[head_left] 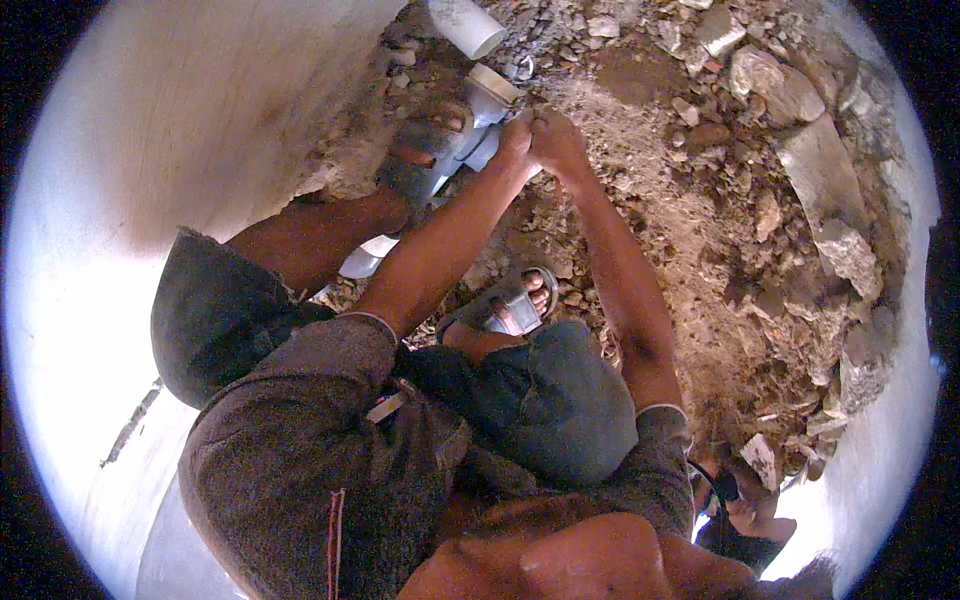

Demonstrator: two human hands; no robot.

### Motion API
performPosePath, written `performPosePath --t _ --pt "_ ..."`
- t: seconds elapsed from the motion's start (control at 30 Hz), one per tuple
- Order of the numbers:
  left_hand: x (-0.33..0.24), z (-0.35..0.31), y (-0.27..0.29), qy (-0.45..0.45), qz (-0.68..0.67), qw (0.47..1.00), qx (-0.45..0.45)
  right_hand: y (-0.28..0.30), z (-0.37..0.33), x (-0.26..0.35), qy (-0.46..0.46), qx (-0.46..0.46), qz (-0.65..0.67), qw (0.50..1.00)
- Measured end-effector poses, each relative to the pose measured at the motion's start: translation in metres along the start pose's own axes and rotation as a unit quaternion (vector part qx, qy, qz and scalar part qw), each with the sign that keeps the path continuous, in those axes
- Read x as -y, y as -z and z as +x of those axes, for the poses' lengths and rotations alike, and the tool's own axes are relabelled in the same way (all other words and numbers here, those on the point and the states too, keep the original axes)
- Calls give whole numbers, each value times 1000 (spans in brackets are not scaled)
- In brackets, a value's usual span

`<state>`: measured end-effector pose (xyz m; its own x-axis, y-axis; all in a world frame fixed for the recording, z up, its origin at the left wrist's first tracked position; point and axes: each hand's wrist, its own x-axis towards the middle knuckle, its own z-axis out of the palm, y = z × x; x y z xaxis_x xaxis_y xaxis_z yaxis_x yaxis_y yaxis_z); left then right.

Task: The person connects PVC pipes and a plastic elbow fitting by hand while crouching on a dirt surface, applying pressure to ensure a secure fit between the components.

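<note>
My left hand (517, 137) and my right hand (558, 141) meet out in front of me, fingers closed and pressed together. Whatever lies between them is hidden. Just left of them is a grey plastic pipe fitting (482, 150), partly covered by my left hand and forearm. A wider pipe end with a pale rim (494, 86) stands beyond it. Further off lies a white pipe (467, 27). Another light grey pipe section (368, 256) shows between my left leg and left forearm.
My sandalled feet, the left foot (412, 158) and right foot (535, 292), rest on dirt and rubble beside the pipe. A pale wall (230, 120) rises on the left. Broken stones (775, 85) and a long slab (825, 170) lie along the right. Dark shapes at lower right are unclear.
</note>
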<state>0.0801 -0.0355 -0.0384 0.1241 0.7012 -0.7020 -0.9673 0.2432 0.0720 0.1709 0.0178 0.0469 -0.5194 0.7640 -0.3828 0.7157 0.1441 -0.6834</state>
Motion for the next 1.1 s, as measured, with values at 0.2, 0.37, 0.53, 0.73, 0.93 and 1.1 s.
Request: performPosePath --t 0.2,0.37,0.53,0.73,0.93,1.1 --pt "1 3 17 13 23 993 117 -24 9 -17 -26 36 45 998" --pt "-22 5 38 -18 37 996 -84 -32 10 5 -68 61 138 986" --pt "-27 -8 12 16 79 988 -135 -31 2 11 -82 0 91 993" --pt "-13 -8 -7 -23 193 980 -44 -19 8 -7 -59 62 80 993" --pt "-13 -4 -9 36 10 999 -2 -38 7 -24 -61 3 200 978" --pt "-21 11 1 85 33 996 -25 -66 26 -28 -149 -23 107 983"
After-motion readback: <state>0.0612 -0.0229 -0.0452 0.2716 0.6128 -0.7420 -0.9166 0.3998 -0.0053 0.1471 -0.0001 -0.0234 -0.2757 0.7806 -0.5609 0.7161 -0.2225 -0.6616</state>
